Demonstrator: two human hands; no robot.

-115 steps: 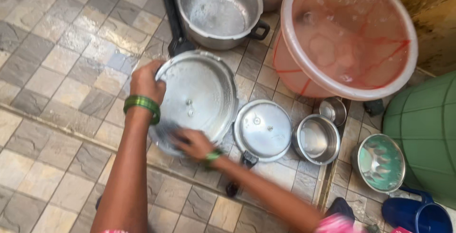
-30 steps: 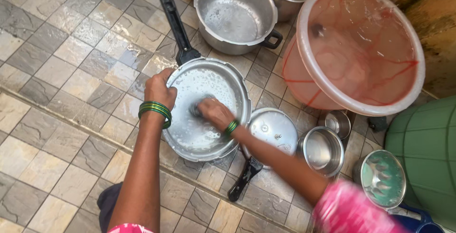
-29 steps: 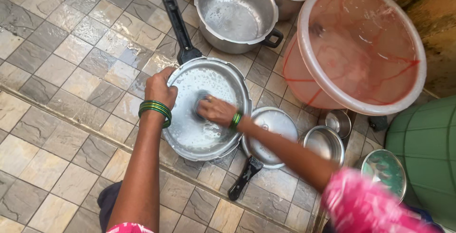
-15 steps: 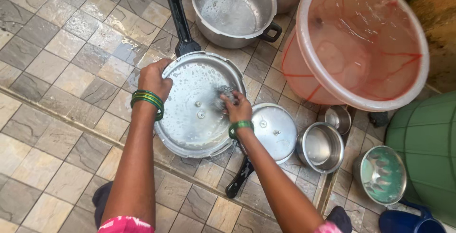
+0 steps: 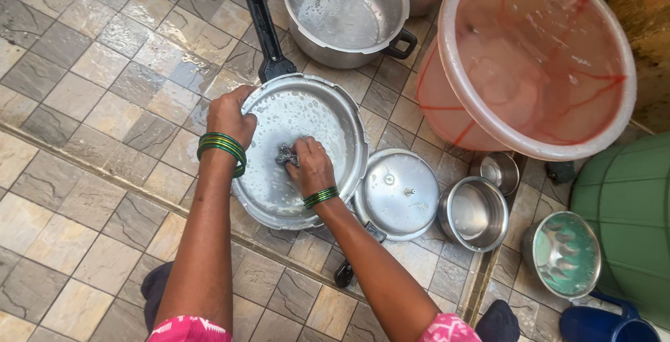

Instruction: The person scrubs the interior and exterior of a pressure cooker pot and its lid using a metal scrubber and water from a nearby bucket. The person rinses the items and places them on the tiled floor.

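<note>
Wet grey stone-tiled floor [image 5: 91,70] lying under everything. Left hand [image 5: 229,115] clamping the rim of the large round soapy metal pan with a black handle [image 5: 279,195], tilting it. Right hand [image 5: 312,166] closing around a grey steel-wool scrubber [image 5: 285,153], pressing it against the pan's inside. Sitting just beside: round steel pressure-cooker lid [image 5: 399,192], small steel bowl [image 5: 476,213], translucent pink plastic tub [image 5: 537,56].

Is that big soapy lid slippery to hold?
Probably: the big lid is shiny metal coated in suds where the right hand scrubs. It looks stiff, unlikely to bend. The left hand grips its rim, perhaps to stop it sliding.
</note>
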